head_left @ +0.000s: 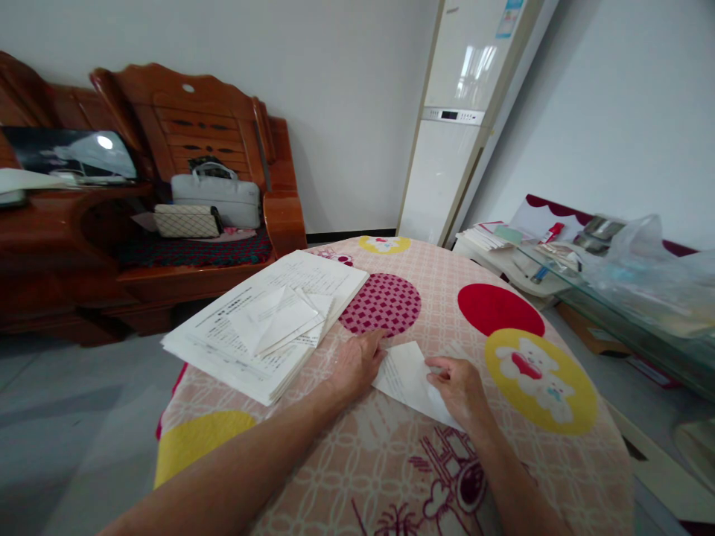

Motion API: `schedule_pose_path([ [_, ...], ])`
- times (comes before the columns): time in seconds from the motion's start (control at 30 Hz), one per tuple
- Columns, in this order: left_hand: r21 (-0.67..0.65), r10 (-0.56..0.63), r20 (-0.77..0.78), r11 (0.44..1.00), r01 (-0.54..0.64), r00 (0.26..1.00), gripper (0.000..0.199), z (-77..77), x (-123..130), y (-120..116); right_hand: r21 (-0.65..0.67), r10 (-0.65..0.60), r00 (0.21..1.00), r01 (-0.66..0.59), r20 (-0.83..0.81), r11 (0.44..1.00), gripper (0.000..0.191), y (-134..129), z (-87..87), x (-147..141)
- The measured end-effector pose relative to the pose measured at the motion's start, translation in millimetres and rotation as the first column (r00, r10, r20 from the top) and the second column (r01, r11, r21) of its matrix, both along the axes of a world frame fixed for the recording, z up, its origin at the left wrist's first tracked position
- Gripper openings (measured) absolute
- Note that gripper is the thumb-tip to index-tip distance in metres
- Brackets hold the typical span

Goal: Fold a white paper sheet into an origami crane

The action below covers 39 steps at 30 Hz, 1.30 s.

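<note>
A folded sheet of printed paper (pixel 407 378) lies on the round table in front of me, faint lines of text showing on its left part. My left hand (pixel 360 363) grips its left edge, fingers bent together over the border. On the opposite side, the thumb and forefinger of my right hand (pixel 461 388) pinch the right edge. To the left rests a thick stack of printed sheets (pixel 223 313), slightly fanned at its near side. Several folded paper pieces (pixel 287 316) with pointed corners lie overlapping on top of that stack.
A patterned tablecloth (pixel 424 298) covers the table. At the right, a glass-topped stand (pixel 608 298) holds papers, metal bowls and a plastic bag (pixel 642 260). A carved wooden chair (pixel 206 126) with a grey bag (pixel 223 199) stands at the left, a tall white air conditioner (pixel 441 164) behind.
</note>
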<state>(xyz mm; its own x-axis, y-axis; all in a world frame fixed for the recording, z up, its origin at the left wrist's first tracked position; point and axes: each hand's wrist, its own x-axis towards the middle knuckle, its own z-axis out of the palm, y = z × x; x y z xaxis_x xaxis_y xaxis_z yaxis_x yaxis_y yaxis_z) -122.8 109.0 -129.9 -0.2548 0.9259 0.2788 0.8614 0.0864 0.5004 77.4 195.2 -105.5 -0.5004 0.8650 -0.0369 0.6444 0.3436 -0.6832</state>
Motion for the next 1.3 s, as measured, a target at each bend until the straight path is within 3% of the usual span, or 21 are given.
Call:
schedule_pose_path([
  [0.13, 0.023, -0.051, -0.11, 0.998, 0.054, 0.993, 0.031, 11.2, 2, 0, 0.024, 0.0, 0.999, 0.0, 0.032, 1.0, 0.037, -1, 0.5, -1],
  [0.23, 0.053, -0.182, -0.086, 0.981, 0.187, 0.98, 0.033, 19.5, 6, 1, 0.026, -0.005, 0.998, 0.003, 0.061, 1.0, 0.036, -2, 1.9, -2],
  [0.37, 0.052, -0.414, 0.01, 0.909, 0.413, 0.91, 0.031, 18.0, 16, -1, 0.038, -0.004, 0.998, 0.002, 0.066, 0.999, 0.035, -4, 3.7, -3],
  [0.47, 0.021, -0.525, 0.008, 0.851, 0.524, 0.851, 0.032, 10.6, 21, -4, 0.052, 0.0, 0.998, -0.004, 0.071, 0.999, 0.036, -4, 3.8, -4],
  [0.67, -0.028, -0.524, -0.015, 0.851, 0.524, 0.851, 0.035, 8.3, 18, -6, 0.011, 0.01, 1.0, -0.01, 0.029, 1.0, 0.038, 0, 2.2, 0],
  [0.83, -0.072, -0.534, -0.039, 0.845, 0.53, 0.845, 0.041, 13.9, 17, -10, -0.208, 0.102, 0.993, -0.113, -0.062, 0.972, 0.052, 0, 7.3, 16],
  [0.93, -0.086, -0.538, -0.07, 0.842, 0.532, 0.84, 0.043, 15.0, 19, -11, -0.248, 0.141, 0.988, -0.152, -0.06, 0.957, 0.059, -3, 10.5, 29],
  [1.17, -0.058, -0.542, -0.122, 0.84, 0.54, 0.831, 0.043, 11.1, 21, -12, -0.111, 0.125, 0.992, -0.122, 0.026, 0.986, 0.051, -10, 9.4, 40],
  [1.3, -0.055, -0.534, -0.118, 0.845, 0.531, 0.837, 0.045, 10.2, 23, -12, 0.213, -0.014, 0.975, -0.034, 0.221, 0.977, 0.033, -26, 17.9, 32],
])
